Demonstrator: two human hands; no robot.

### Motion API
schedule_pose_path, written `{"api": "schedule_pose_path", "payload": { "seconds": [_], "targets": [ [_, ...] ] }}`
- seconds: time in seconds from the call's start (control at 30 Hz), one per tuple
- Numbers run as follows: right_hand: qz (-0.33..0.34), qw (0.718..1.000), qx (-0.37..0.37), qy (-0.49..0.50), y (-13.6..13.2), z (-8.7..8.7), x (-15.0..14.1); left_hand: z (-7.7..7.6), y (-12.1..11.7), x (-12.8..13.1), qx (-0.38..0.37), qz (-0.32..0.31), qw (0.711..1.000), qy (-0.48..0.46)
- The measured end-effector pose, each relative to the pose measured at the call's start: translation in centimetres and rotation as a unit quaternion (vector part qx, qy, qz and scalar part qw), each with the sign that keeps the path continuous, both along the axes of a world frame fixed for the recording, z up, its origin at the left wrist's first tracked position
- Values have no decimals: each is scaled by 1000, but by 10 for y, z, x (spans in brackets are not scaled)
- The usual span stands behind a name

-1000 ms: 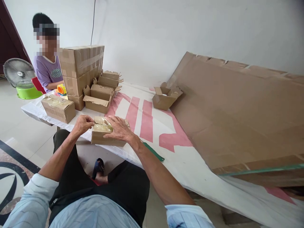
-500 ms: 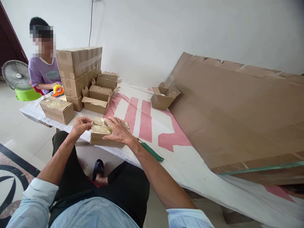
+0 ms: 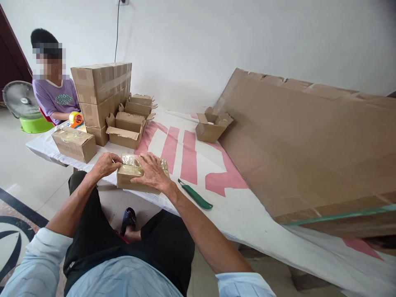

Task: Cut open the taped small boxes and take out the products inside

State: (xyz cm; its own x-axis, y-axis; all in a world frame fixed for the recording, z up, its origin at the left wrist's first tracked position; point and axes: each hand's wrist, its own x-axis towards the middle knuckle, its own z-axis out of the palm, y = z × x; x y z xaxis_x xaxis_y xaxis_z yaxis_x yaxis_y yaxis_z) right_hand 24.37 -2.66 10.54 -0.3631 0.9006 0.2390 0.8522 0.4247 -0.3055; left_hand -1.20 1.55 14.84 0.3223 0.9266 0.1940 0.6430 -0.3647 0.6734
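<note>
A small cardboard box [image 3: 125, 180] lies at the near edge of the cloth-covered table, with shiny clear tape across its top. At its left end is my left hand [image 3: 104, 167], thumb and forefinger pinched together by the top seam; what lies between the fingertips is too small to make out. My right hand [image 3: 153, 171] rests on the box top, fingers spread over the tape and thumb towards the front edge. A green-handled knife [image 3: 197, 196] lies on the cloth right of the box, partly below my right forearm.
Stacked closed boxes [image 3: 100, 86] stand at the left, beside several open boxes [image 3: 125, 134] and one taped box [image 3: 74, 143]. A tape dispenser [image 3: 76, 119] is near a seated person [image 3: 57, 99]. An open box [image 3: 208, 130] stands beside a large cardboard sheet [image 3: 309, 152].
The view has shifted slightly. My left fingertips have moved a little along the box's left end, and my right hand stays on its top. More of the knife's blade shows.
</note>
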Motion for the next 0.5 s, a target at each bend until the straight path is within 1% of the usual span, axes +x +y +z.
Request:
{"api": "schedule_pose_path", "payload": {
  "seconds": [0.13, 0.27, 0.37, 0.5],
  "targets": [
    [-3, 1000, -4, 8, -1, 0, 0, 2, 5, 1, -3, -9, 1000, 25],
    [0, 1000, -11, 18, 0, 2, 1, 2, 13, 1, 34, -4, 998, 59],
    [5, 999, -17, 27, 1, 6, 2, 5, 23, 2, 68, -53, 992, 93],
    [9, 999, -26, 34, 1, 10, 2, 12, 34, 3, 103, -131, 972, 165]
  ]
}}
